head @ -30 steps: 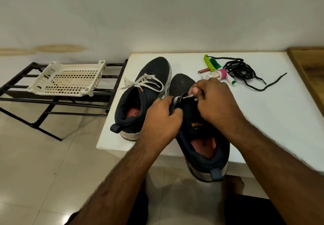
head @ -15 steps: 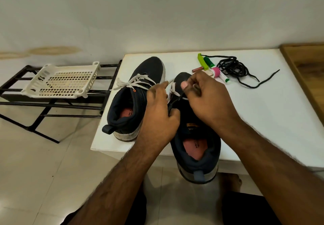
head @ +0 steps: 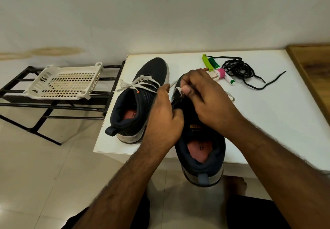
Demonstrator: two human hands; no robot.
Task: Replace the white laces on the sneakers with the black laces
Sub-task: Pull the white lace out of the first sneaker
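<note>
Since half a second ago, the right hand point(head: 205, 96) has drawn a loop of white lace point(head: 179, 91) a little farther out of the near shoe point(head: 200, 139), and a loose end now trails onto the table at the hand's three o'clock.

Head view: that hand's thumb and forefinger pinch the white lace just above the shoe's tongue, with the other fingers curled behind. The left hand point(head: 164, 120) grips the shoe's left side at about nine o'clock from the lace, fingers wrapped round the upper and the thumb pressed near the eyelets; how the fingertips lie on the far side I cannot tell. The heel of this shoe hangs over the near edge of the white table point(head: 267, 121).

A second shoe point(head: 139, 100), laced and tied in white, sits at ten o'clock from the hands, just beside the first. The black laces point(head: 239, 70) lie in a loose tangle at one o'clock, well apart from the shoes, with what seem to be a few markers or tubes point(head: 221, 73) touching the tangle's left side. Off the table at nine o'clock, a white basket point(head: 62, 84) rests on a black rack point(head: 21, 103).
</note>
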